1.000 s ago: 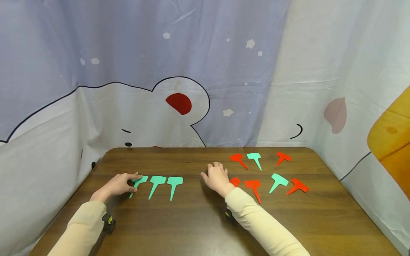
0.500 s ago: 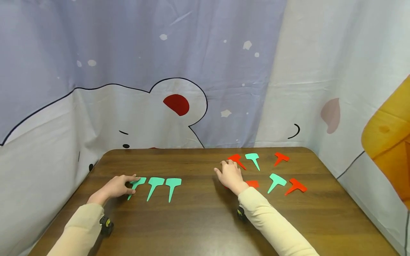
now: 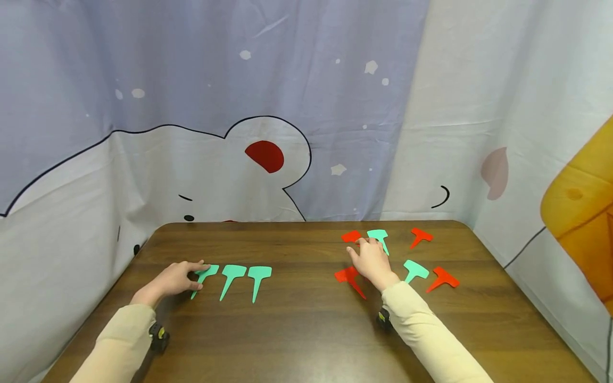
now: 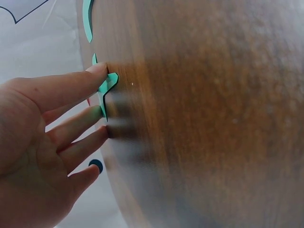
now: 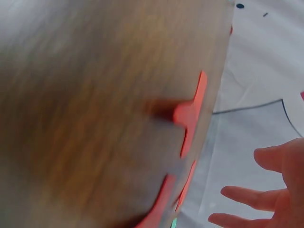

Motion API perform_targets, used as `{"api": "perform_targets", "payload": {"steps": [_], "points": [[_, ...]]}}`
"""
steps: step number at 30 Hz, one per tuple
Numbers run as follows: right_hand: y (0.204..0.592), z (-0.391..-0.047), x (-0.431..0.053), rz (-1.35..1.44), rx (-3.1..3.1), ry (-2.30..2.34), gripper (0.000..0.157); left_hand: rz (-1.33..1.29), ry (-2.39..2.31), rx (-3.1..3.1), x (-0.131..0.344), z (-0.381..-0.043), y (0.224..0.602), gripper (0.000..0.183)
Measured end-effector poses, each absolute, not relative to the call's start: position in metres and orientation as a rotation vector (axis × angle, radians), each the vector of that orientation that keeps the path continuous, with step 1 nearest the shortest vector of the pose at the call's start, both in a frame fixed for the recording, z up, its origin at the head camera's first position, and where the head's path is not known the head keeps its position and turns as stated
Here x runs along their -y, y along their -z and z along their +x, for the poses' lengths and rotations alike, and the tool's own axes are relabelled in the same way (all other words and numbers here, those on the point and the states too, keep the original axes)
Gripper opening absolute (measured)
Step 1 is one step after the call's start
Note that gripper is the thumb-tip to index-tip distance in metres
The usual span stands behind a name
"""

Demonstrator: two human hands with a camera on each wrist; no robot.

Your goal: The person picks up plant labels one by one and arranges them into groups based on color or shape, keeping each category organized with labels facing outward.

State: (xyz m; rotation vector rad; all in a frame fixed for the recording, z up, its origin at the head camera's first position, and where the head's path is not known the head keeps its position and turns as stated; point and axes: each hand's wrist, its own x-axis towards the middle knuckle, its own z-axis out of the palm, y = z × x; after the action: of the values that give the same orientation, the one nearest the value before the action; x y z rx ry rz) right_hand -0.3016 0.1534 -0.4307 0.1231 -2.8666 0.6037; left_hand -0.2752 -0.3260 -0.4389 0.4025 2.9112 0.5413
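My left hand (image 3: 173, 277) rests its fingertips on a mint-green T-shaped plant label (image 3: 208, 271), the leftmost of three lying in a row. Beside it lie the middle green label (image 3: 233, 272) and the right one (image 3: 259, 274). In the left wrist view, fairly straight fingers touch the green label (image 4: 109, 83). Over the table's right half, my right hand (image 3: 374, 263) hovers with spread fingers and holds nothing. Its fingertips partly cover a far green label (image 3: 378, 234) and a red one (image 3: 351, 236). Just left of it lies a red label (image 3: 348, 275). The right wrist view shows a red label (image 5: 188, 114).
Right of the right arm lie a green label (image 3: 416, 269) and a red one (image 3: 444, 278). Another red label (image 3: 421, 236) is near the back edge. The brown wooden table (image 3: 287, 340) ends at a printed curtain (image 3: 230, 175).
My right hand has moved rightward over the labels, uncovering a red one on its left and hiding another beneath it. The left hand keeps its place at the leftmost green label.
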Motion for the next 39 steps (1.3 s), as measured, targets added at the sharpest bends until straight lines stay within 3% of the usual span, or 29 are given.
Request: {"api": "perform_targets", "payload": {"steps": [20,39], "points": [[0.436,-0.286,-0.221,-0.039,2.899,-0.559,0.046,0.403,-0.529,-2.901,0.325,-0.275,0.439,0.058],[0.432,-0.266,-0.256,-0.251,2.952,-0.501,0.044,0.402,-0.524,-2.904,0.325,-0.274,0.436,0.059]]}}
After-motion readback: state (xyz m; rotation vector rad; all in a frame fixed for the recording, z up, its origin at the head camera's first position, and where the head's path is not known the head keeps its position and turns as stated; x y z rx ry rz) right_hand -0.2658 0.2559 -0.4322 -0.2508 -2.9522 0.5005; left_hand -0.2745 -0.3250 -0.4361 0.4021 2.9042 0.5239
